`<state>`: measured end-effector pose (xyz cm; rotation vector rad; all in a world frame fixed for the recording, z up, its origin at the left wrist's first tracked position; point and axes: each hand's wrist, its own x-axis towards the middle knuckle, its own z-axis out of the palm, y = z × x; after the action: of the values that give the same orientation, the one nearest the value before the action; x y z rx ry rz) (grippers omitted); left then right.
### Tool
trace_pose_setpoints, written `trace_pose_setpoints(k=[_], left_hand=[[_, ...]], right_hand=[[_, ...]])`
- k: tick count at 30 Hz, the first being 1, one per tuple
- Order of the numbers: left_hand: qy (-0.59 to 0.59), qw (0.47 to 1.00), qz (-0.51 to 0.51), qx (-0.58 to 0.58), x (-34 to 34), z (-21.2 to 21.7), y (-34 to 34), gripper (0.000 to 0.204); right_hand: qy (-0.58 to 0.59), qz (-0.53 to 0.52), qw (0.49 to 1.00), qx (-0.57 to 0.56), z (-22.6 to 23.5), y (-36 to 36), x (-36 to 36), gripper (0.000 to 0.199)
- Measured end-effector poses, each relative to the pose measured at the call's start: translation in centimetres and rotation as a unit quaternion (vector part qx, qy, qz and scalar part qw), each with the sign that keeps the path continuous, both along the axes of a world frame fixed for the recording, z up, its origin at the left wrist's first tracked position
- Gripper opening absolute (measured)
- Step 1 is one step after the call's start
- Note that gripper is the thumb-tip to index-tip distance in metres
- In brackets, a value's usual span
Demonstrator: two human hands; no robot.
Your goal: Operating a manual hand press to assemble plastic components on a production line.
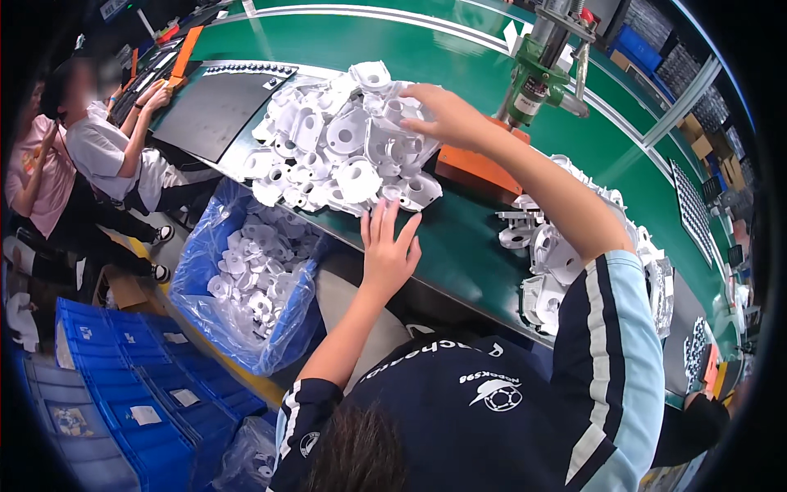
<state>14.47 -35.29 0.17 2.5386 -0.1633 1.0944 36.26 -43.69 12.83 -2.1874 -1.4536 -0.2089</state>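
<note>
A big heap of white molded plastic parts (328, 135) with round holes and flanges lies on the green worktable (443, 242). My left hand (388, 256) is at the heap's near edge, its fingers spread and their tips by the lowest parts. At the heap's right side is my right hand (449, 116), thumb and forefinger apart and pointing left against the parts. Neither hand visibly holds a part, though the right one's other fingers are partly hidden. An orange block-shaped base (475, 170) sits under my right forearm.
A green press (533, 82) stands beyond the orange base. More white parts (557, 262) lie right of it. Below the table's left edge is a blue bin (193, 271) lined with plastic, holding similar parts. Blue crates (123, 394) are lower left; two people (106, 148) are at far left.
</note>
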Motion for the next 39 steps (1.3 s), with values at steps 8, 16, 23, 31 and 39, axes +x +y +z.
trace_pose_setpoints(k=[8, 16, 23, 31, 39], left_hand=[[0.028, 0.986, 0.036, 0.16, 6.2, 1.4, 2.1, 0.054], [0.026, 0.986, 0.048, 0.156, 7.7, 0.5, 3.5, 0.022], [0.031, 0.995, 0.016, 0.096, 7.9, 0.6, 4.5, 0.027], [0.043, 0.998, -0.007, 0.034, 7.7, 1.1, 5.0, 0.034], [0.044, 0.997, -0.006, 0.057, 7.7, 0.9, 5.1, 0.034]], right_hand=[[0.171, 0.014, 0.982, -0.074, 3.1, -5.6, -8.2, 0.029], [0.316, -0.022, 0.93, -0.186, -1.6, -7.3, -17.5, 0.03], [0.064, -0.258, 0.94, -0.213, -9.5, -3.9, -14.7, 0.045], [0.024, -0.317, 0.922, -0.222, -13.8, -1.5, -9.0, 0.035], [-0.037, -0.287, 0.948, -0.135, -13.8, -3.6, -13.1, 0.062]])
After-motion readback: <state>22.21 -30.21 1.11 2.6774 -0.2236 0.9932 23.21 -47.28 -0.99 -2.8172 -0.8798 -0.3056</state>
